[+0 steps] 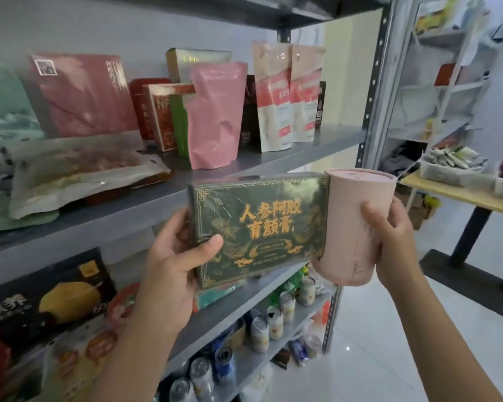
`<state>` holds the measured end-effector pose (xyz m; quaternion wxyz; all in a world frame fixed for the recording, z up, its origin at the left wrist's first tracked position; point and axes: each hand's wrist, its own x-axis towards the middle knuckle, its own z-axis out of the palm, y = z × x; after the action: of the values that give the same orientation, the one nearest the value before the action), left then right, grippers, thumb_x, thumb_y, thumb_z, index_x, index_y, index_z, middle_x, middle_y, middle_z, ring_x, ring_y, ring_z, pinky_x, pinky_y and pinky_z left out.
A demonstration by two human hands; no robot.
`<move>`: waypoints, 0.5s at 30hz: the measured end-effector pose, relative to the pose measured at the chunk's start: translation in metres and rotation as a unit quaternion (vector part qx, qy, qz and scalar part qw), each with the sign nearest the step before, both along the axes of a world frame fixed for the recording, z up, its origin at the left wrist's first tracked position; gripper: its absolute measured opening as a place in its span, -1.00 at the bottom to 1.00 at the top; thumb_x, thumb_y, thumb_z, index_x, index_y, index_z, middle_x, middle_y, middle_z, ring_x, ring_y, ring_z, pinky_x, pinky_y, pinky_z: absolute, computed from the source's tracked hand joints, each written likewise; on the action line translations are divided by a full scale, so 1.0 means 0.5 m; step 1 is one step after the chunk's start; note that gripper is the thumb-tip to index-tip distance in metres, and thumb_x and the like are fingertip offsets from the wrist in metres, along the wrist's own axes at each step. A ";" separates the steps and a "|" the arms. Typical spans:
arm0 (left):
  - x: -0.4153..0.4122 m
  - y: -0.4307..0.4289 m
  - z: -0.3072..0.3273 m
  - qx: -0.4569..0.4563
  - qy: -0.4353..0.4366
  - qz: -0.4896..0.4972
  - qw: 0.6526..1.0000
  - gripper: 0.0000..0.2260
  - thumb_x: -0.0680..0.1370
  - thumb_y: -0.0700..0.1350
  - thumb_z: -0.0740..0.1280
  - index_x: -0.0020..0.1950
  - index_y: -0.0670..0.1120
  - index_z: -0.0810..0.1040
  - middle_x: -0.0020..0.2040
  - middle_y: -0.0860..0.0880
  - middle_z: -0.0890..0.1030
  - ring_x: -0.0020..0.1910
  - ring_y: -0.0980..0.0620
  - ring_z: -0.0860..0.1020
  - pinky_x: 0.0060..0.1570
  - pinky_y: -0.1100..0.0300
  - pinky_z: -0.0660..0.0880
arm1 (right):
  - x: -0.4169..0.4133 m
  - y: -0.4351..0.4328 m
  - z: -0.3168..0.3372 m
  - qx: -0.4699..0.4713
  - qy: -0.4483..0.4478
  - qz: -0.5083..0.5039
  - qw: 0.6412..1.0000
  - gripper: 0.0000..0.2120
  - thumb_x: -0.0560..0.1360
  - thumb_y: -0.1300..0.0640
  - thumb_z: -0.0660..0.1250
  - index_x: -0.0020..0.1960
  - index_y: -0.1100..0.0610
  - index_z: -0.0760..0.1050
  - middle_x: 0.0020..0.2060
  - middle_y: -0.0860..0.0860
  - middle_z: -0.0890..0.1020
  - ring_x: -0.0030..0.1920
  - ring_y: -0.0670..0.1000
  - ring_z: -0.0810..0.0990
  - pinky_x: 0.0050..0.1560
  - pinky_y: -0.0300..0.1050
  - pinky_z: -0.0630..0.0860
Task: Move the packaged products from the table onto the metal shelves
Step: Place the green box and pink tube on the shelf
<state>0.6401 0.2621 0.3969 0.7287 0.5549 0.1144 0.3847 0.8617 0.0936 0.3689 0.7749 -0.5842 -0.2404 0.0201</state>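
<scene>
Gripping a dark green box (262,227) by its left end, thumb across the front, the left hand (174,256) holds it up just before the metal shelf (288,158). The right hand (392,236) wraps a pink canister (352,224) that touches the box's right end. Behind, on the shelf, stand a pink pouch (215,111) and blurred red boxes (157,111), possibly snacks.

A dark green box (262,227) with gold ornament and orange Chinese lettering is held facing out, slightly tilted, just before the metal shelf (128,210) edge. A pink cylindrical canister (346,204), lid up, touches the box's right end.
</scene>
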 end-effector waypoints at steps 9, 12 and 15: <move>0.268 -0.134 0.010 -0.003 -0.028 0.056 0.998 -0.55 0.28 -0.33 0.35 0.14 -0.06 0.56 -0.02 0.01 0.70 -0.01 0.04 0.66 -0.11 0.23 0.60 | 0.281 -0.109 0.042 -0.005 -0.022 0.039 0.999 -0.43 0.13 -0.16 0.46 0.10 -0.02 0.49 -0.06 -0.04 0.63 -0.08 -0.06 0.61 -0.16 -0.10 0.54; 0.336 -0.143 0.028 0.007 -0.028 0.074 0.997 -0.56 0.30 -0.32 0.34 0.15 -0.05 0.54 -0.04 0.04 0.70 -0.02 0.07 0.66 -0.09 0.19 0.60 | 0.355 -0.109 0.069 0.007 -0.019 0.029 0.999 -0.35 0.12 -0.20 0.46 0.13 0.01 0.42 0.00 -0.02 0.59 -0.03 -0.04 0.60 -0.12 -0.07 0.54; 0.399 -0.123 0.058 0.043 -0.022 0.105 0.993 -0.56 0.30 -0.31 0.36 0.15 -0.04 0.54 -0.04 0.07 0.69 0.01 0.09 0.64 -0.07 0.22 0.57 | 0.425 -0.078 0.106 0.002 -0.028 0.025 0.999 -0.25 0.13 -0.25 0.44 0.21 0.04 0.33 0.10 0.03 0.55 0.08 0.05 0.57 0.00 0.06 0.55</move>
<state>0.8399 0.2008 0.4260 0.6623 0.5618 0.1389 0.4758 1.0744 0.0547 0.4222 0.7684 -0.5768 -0.2763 0.0230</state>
